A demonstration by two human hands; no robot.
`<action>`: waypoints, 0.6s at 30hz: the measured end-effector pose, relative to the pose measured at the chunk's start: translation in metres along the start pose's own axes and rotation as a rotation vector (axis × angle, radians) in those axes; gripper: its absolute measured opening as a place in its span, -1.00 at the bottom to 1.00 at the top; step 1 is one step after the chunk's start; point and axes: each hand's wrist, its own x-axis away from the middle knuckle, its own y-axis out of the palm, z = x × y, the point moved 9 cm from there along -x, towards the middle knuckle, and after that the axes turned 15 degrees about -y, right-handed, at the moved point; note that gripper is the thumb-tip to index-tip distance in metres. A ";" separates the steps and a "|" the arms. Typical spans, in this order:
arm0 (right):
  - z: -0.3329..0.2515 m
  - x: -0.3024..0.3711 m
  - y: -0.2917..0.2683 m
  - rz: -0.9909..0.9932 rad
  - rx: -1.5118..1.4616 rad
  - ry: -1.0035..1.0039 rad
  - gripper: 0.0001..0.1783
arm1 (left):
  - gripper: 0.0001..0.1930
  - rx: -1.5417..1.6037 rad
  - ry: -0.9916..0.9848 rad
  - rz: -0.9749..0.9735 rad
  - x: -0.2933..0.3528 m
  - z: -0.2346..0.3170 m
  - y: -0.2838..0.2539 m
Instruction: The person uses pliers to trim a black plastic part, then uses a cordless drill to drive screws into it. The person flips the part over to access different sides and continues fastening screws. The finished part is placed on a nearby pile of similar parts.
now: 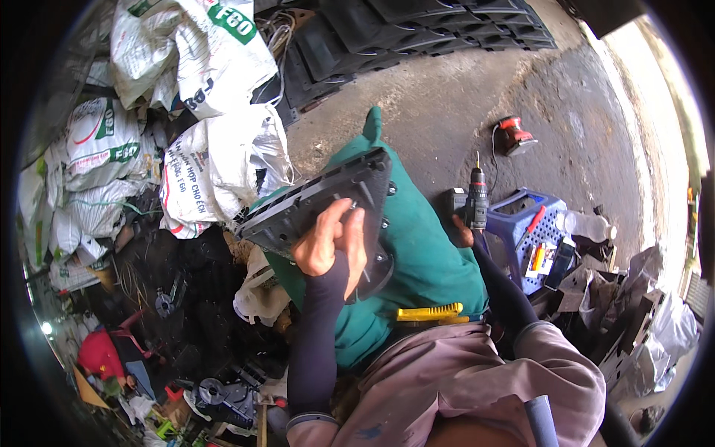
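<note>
One black moulded plastic part (320, 201) lies tilted across the green-clad lap (436, 257). The left grip (331, 242) is over it, fingertips narrowed together; whether they pinch anything cannot be told. The right grip (463, 232) is at the near end of one cordless drill (477, 200); its closure cannot be told. One yellow-handled tool (430, 312) lies near, one blue plastic stool (514, 231) stands right, and one red sander (514, 136) sits far right.
</note>
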 end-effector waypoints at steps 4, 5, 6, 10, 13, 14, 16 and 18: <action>-0.001 -0.047 -0.007 0.064 0.158 -0.100 -0.47 | -0.81 0.052 -0.029 -0.044 -0.002 -0.002 0.003; -0.003 -0.055 -0.014 0.085 0.165 -0.062 -0.49 | -0.81 0.063 -0.024 -0.047 -0.003 -0.002 0.003; -0.024 -0.062 -0.021 0.121 0.046 -0.207 -0.52 | -0.81 0.077 -0.021 -0.049 -0.004 -0.001 0.003; -0.092 -0.060 -0.062 0.071 -0.186 -0.325 -0.60 | -0.81 0.103 -0.020 -0.058 -0.006 -0.002 0.002; -0.162 -0.033 -0.112 0.040 -0.216 -0.353 -0.70 | -0.82 0.144 -0.009 -0.043 -0.006 -0.002 0.001; -0.197 -0.020 -0.129 0.030 -0.296 -0.460 -0.67 | -0.82 0.138 -0.004 -0.035 -0.006 -0.002 0.002; -0.253 0.009 -0.144 -0.253 -0.258 -0.490 -0.60 | -0.82 0.183 -0.034 -0.038 -0.006 -0.003 0.003; -0.296 0.035 -0.154 -0.430 -0.105 -0.484 -0.55 | -0.82 0.185 -0.043 -0.039 -0.007 -0.002 0.005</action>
